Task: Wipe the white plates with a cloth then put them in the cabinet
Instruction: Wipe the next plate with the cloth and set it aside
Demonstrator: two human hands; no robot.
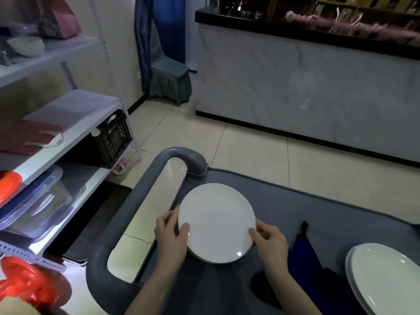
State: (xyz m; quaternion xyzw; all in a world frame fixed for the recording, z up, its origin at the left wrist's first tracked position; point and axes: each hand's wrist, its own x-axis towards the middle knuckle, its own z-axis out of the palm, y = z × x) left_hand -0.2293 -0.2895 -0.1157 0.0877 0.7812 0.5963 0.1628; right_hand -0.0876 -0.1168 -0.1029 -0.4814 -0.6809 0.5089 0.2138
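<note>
Holding a stack of round white plates (217, 221) are both hands, one on each side. The left hand (169, 233) grips the left rim, with the thumb on top and the fingers curled round the edge. The right hand (270, 241) pinches the right rim, with the thumb on top and the other fingers tucked under. A second rim peeks out below the top plate. The stack is low over the left end of a grey plastic cart (295, 205). I cannot tell if it sits on the cart or is just above it.

A dark blue cloth (304, 253) lies crumpled on the cart, just beside the right hand. More white plates (386, 271) sit in a pile at the right end of the cart, apart from the hands. The cart's thick grey tube handle (145, 185) bends round on the left.

Next to the cart, on the left, stands a white metal shelf rack (75, 123). It holds a black plastic crate (113, 137), a clear plastic box with a lid (38, 201) and a white bowl (26, 45) up high. Shiny red things (22, 283) are blurry in the near left corner. Across the pale tiled floor (250, 151) is a white marble-look counter with a black top (306, 87). A chair in a teal cover (170, 78) stands by a blue curtain.
</note>
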